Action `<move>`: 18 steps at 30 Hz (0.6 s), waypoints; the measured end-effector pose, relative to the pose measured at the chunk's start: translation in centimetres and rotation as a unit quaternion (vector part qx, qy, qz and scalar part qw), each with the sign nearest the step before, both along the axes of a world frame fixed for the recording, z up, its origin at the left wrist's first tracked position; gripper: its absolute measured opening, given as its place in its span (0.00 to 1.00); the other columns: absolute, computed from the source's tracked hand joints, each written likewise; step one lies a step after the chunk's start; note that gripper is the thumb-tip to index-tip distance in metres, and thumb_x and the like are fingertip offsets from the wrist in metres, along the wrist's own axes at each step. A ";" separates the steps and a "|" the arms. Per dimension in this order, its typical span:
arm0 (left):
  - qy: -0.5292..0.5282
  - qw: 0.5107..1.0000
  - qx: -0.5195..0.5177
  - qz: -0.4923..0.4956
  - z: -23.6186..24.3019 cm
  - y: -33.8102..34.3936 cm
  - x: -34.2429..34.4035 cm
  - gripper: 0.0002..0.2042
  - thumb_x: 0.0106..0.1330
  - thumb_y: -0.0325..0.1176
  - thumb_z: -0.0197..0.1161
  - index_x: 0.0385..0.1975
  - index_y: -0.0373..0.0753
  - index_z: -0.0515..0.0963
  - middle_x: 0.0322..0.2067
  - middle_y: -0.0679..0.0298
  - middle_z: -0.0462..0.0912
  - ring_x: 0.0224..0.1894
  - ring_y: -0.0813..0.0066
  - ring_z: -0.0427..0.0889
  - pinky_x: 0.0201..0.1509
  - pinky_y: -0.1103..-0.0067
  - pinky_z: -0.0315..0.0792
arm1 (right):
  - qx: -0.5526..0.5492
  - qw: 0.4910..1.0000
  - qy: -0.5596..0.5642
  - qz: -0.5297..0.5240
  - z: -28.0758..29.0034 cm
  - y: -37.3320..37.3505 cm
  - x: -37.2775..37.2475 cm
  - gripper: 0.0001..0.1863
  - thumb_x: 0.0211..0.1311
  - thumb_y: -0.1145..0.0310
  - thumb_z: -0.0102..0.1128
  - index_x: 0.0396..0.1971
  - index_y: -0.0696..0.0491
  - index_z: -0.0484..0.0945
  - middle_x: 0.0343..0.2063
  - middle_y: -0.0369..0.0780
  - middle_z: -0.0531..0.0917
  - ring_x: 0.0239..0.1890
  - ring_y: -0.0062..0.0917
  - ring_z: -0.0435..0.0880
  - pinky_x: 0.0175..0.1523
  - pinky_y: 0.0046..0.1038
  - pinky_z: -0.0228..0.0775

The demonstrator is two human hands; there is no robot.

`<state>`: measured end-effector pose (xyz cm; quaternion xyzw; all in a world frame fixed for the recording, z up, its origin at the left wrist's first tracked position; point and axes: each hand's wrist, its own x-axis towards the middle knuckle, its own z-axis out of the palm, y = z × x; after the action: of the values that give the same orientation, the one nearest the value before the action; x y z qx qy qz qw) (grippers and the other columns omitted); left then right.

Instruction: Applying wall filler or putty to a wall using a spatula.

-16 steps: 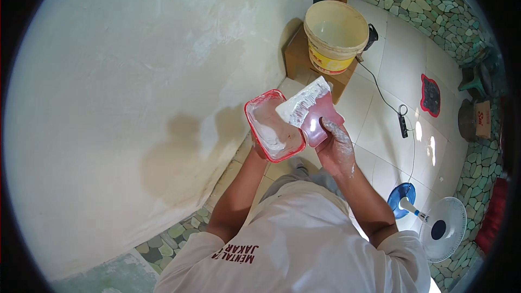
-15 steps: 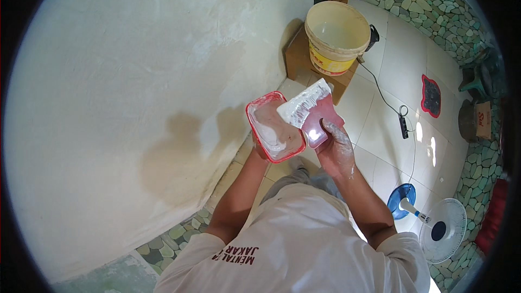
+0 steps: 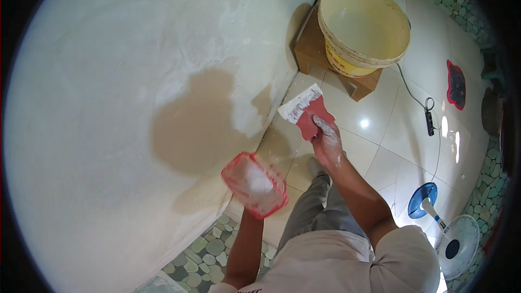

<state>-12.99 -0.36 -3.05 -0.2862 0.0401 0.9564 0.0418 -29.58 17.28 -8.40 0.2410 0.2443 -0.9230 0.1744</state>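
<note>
Your right grip [image 3: 328,145] is closed on the red scraper [image 3: 319,108], thumb across its near face, with the paste-coated edge facing up and left, away from your palm. The scraper should be light, its plate probably thin and a little springy. Keep hold of the uncoated red end, where your thumb sits; the white edge would likely be slick, and the smears on your thumb may cost some friction too.

Your left grip [image 3: 278,174] is clamped around the red-rimmed tub [image 3: 233,173], below and left of the scraper and well apart from it. The tub is blurred and hides most of your palm, so finger placement underneath is hard to judge. It looks like light plastic, with the white paste [image 3: 258,183] adding some weight; support it from beneath, since its smeared rim could slip.
</note>
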 end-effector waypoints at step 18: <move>-0.011 0.980 -0.195 0.028 5.7 0.2 1.1 0.30 0.59 0.49 0.69 0.55 0.41 0.65 0.48 0.58 0.78 0.49 0.57 0.79 0.57 0.57 0.66 | 0.194 0.966 0.117 -0.121 -4.1 -19.7 -11.1 0.16 0.69 0.73 0.54 0.55 0.59 0.76 0.47 0.37 0.82 0.47 0.19 0.78 0.53 0.21 0.69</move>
<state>-11.91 -0.18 2.65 -0.3007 0.2173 0.9277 -0.0413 -40.66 -2.37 -12.47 0.1880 0.4069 -0.8937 -0.0183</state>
